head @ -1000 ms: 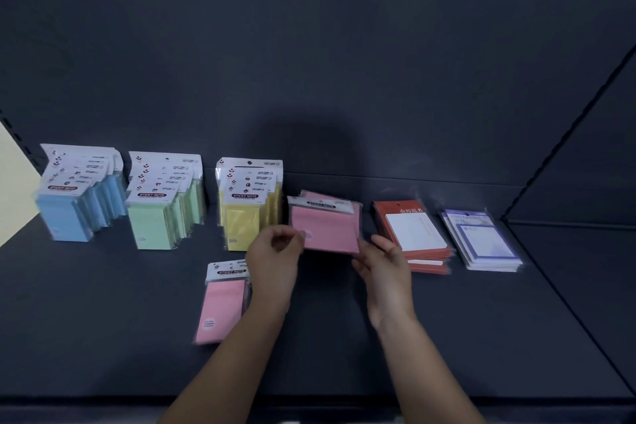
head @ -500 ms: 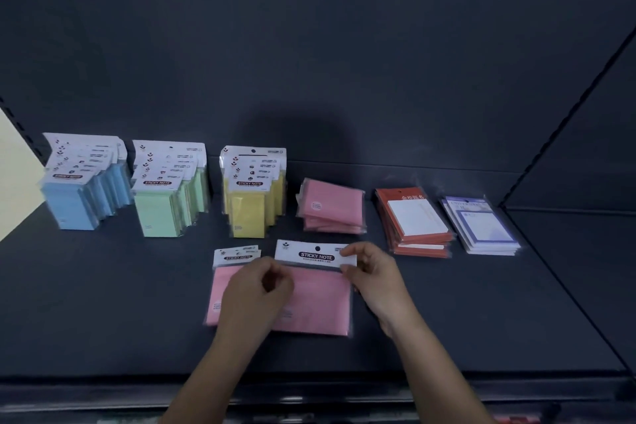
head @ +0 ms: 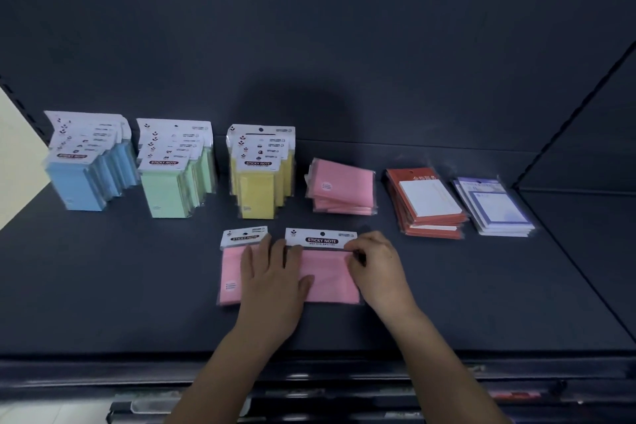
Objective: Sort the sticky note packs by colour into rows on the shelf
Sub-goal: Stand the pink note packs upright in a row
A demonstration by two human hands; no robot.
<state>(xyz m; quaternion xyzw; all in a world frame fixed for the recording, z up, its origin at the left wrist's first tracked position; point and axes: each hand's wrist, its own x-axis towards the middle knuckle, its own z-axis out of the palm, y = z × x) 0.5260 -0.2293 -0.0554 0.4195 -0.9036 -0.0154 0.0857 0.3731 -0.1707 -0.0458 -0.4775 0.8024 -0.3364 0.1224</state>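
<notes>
Down from the far pink pile (head: 344, 182) since a second ago, the wide pink pack (head: 327, 280) now lies flat on the near shelf (head: 103, 286), touching the narrower pink pack (head: 230, 274) at its left. The left hand (head: 272, 275) rests flat across both, fingers straight; the right hand (head: 375, 268) pinches the right end of the wide pack's header card. Slick wrappers look apt to slip — a sideways push could ride one pack over the other, or leave the pinks split near and far.

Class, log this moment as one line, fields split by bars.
pink pack: flat on shelf, beside second pink pack | left hand: flat over both | right hand: pinches pink pack's top corner
</notes>
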